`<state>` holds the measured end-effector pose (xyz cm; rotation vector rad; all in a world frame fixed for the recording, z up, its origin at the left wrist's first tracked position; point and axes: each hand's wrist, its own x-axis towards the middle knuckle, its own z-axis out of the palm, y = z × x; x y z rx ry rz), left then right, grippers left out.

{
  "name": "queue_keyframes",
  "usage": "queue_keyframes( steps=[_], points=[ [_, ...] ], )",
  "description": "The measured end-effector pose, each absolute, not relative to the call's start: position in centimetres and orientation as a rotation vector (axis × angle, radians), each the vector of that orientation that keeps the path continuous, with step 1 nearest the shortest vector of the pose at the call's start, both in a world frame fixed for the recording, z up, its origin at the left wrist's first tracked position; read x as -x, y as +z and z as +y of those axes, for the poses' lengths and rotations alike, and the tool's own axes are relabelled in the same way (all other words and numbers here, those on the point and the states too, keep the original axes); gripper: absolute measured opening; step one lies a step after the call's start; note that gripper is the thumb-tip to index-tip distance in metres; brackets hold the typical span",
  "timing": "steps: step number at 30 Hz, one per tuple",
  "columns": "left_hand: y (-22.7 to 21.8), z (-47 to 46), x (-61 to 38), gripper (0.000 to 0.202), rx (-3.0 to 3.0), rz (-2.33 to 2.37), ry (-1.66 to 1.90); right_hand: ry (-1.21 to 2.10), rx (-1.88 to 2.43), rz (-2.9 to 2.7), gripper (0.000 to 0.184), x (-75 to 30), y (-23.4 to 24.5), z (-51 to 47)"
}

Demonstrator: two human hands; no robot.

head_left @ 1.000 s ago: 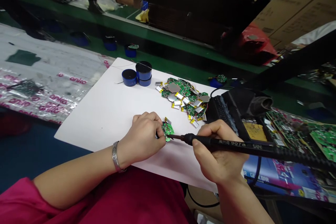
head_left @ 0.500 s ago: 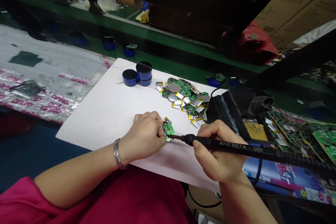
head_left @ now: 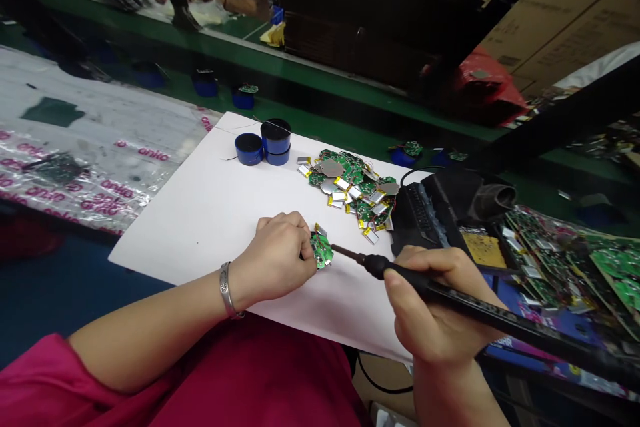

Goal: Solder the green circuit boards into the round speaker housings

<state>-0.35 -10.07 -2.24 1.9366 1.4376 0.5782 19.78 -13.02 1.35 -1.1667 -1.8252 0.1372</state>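
My left hand is closed on the edge of a small green circuit board above a white sheet. My fingers cover the board's left side, and a small battery cell shows at its top edge. In my right hand is a black soldering iron, its tip just right of the board and apart from it. Beyond the hands lies a pile of green boards mixed with silver and yellow battery cells.
Blue round cases stand at the sheet's back edge. On the right are a black iron stand with a yellow sponge and more circuit boards. Across a green conveyor, a person's forearm is visible.
The soldering iron's tip has lifted off the board and moved right with my right hand. My left hand and the board stay in nearly the same place.
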Motion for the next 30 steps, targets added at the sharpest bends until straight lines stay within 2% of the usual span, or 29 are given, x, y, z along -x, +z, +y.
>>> queue_keyframes(
  steps=[3, 6, 10, 18, 23, 30],
  points=[
    [-2.3, -10.0, 0.4, 0.018, -1.951, 1.425, 0.589, 0.011, 1.187, -1.815, 0.021, -19.7, 0.9, -13.1],
    [-2.3, -10.1, 0.5, 0.018, -1.957, 1.425, 0.590, 0.062, 1.158, -1.853, 0.039, -19.1, -0.4, -12.9],
    [-2.3, -10.1, 0.4, 0.018, -1.963, 1.432, 0.591, 0.039, 1.005, -1.909, 0.050, -18.3, -3.0, -12.6],
    [-1.8, -10.1, 1.1, 0.012, -2.068, 1.315, 0.574, -0.198, 0.892, -1.894, 0.045, -17.7, -6.0, -12.6],
    [-1.7, -9.7, 1.1, 0.018, -2.165, 1.248, 0.443, -0.174, 0.903, -1.865, 0.044, -17.9, -6.5, -12.6],
    [0.4, -7.2, 1.3, 0.012, -2.361, 1.224, 0.328, -0.260, 1.040, -1.716, 0.039, -18.5, -7.4, -12.3]
  ],
)
